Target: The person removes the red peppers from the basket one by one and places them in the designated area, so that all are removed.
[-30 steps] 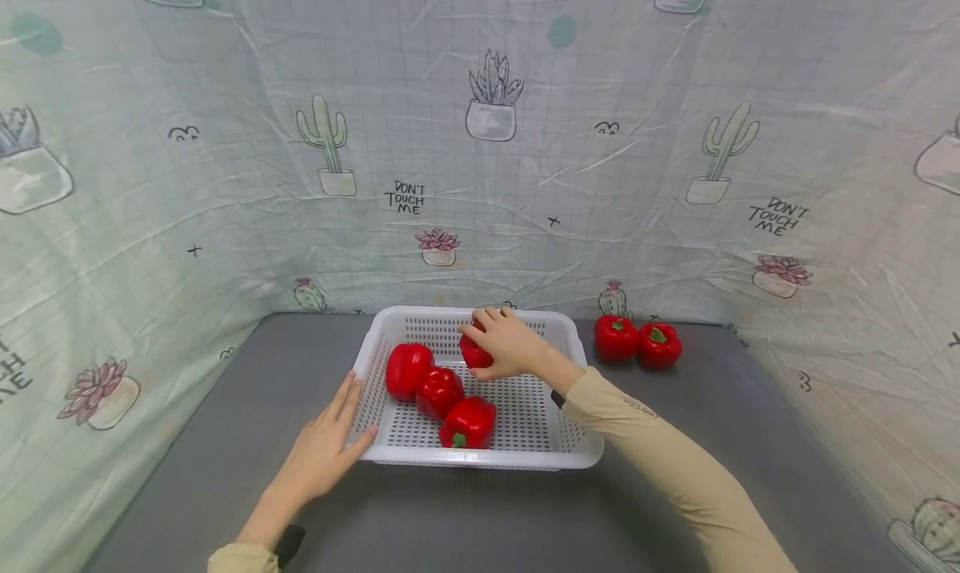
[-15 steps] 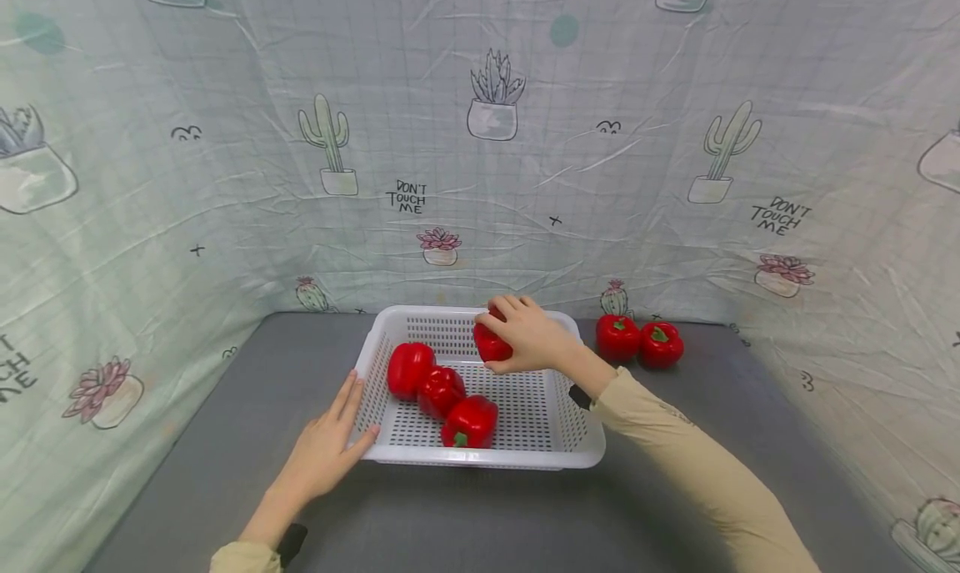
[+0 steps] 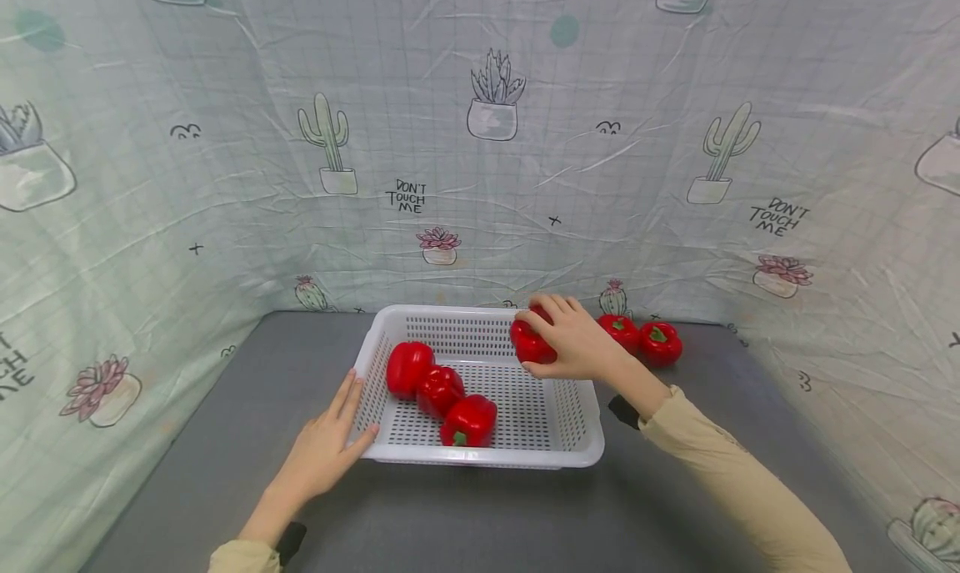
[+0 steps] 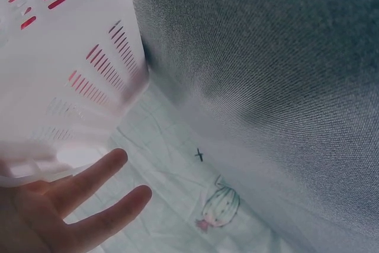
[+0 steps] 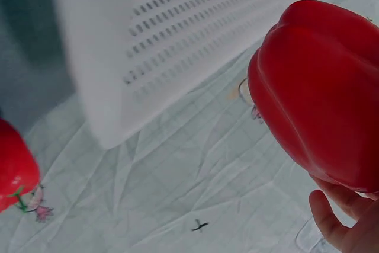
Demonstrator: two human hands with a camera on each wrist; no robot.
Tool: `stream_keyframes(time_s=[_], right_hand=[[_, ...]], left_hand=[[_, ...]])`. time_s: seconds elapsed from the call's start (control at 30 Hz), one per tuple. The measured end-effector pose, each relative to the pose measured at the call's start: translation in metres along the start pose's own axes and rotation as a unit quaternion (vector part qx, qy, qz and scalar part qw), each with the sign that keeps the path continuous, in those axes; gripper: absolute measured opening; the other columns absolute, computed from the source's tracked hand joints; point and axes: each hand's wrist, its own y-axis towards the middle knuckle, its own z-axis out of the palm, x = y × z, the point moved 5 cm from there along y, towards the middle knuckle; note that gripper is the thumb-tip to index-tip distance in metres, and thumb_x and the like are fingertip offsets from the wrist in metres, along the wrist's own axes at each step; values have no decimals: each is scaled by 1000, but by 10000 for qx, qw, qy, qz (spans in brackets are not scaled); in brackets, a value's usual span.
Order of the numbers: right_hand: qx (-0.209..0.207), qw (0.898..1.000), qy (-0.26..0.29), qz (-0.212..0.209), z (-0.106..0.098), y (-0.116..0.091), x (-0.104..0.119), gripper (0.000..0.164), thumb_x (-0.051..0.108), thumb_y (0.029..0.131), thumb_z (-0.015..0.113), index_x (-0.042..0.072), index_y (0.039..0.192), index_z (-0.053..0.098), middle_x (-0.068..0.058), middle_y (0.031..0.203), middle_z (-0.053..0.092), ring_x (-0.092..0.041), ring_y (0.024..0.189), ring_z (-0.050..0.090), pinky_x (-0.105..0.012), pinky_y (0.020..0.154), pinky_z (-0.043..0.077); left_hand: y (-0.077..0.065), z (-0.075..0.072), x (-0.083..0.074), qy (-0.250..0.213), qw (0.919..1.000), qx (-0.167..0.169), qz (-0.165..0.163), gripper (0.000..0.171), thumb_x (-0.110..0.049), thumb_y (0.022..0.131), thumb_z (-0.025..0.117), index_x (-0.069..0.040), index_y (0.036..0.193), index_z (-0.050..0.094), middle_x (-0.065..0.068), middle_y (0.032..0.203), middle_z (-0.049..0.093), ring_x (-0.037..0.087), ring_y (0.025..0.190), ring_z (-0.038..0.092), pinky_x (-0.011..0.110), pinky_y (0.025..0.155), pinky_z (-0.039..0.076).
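Note:
My right hand (image 3: 573,339) grips a red bell pepper (image 3: 531,338) above the back right part of a white slotted basket (image 3: 480,454). The same bell pepper (image 5: 320,93) fills the right side of the right wrist view, fingertips curled beneath it. My left hand (image 3: 321,448) rests with straight, spread fingers on the basket's left rim. In the left wrist view, two fingers (image 4: 109,220) extend beside the basket's wall (image 4: 71,45). Inside the basket lie three red bell peppers: one at left (image 3: 409,369), one in the middle (image 3: 440,391) and one near the front (image 3: 469,421).
Two more red bell peppers, one partly hidden behind the right hand (image 3: 619,331) and the other (image 3: 660,344), sit on the grey table (image 3: 465,523) right of the basket. A printed cloth (image 3: 480,223) hangs behind and along both sides.
My right hand has lifted the bell pepper and carried it rightward across the basket toward its back right corner. The left hand and the other peppers have stayed in place.

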Motion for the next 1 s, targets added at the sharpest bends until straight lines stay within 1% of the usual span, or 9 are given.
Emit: stream_keyframes(time_s=[0.1,0.23,0.37,0.5,0.73,1.0], right_hand=[[-89,9999,-12,73,-1,-11,-6,63,43,65,70,18,118,48,-8,116,50,-23,105,45,-45,85,44],[-74,9997,9,218,-2,-24,-14,63,44,66,69,19,120,48,-9,118,49,-23,107,44,-47,87,42],[-23,9988,68,477,-3,-38,-25,64,45,68,69,21,123,47,-10,121,48,-25,109,43,-49,88,41],[-58,9970,113,762,-3,-51,-38,66,42,67,71,19,124,47,-11,123,46,-28,111,41,-52,90,40],[-153,9925,32,1210,-4,-72,-58,71,38,63,75,17,125,46,-14,124,45,-32,110,41,-56,88,39],[-242,9851,-77,1703,4,-101,-88,69,35,65,74,14,123,44,-17,123,43,-36,109,39,-57,87,33]], left_hand=[[0,0,-1,-18,10000,0,-12,71,-38,84,53,-3,140,25,15,148,20,38,109,53,53,80,45],[0,1,-1,-40,10000,15,-20,71,-37,84,53,-3,140,25,15,147,20,38,106,55,52,78,46],[0,1,0,-55,10000,10,9,71,-37,84,53,-3,140,24,15,147,20,38,103,56,51,77,47],[1,2,1,-42,10000,21,11,72,-38,85,53,-4,141,23,15,148,19,38,103,56,51,78,47],[1,0,0,-22,10000,7,-19,71,-37,85,53,-4,141,23,15,148,20,38,102,56,51,78,47],[1,0,-1,-37,10000,63,-53,72,-37,84,53,-4,141,23,15,148,19,37,101,57,50,77,47]])
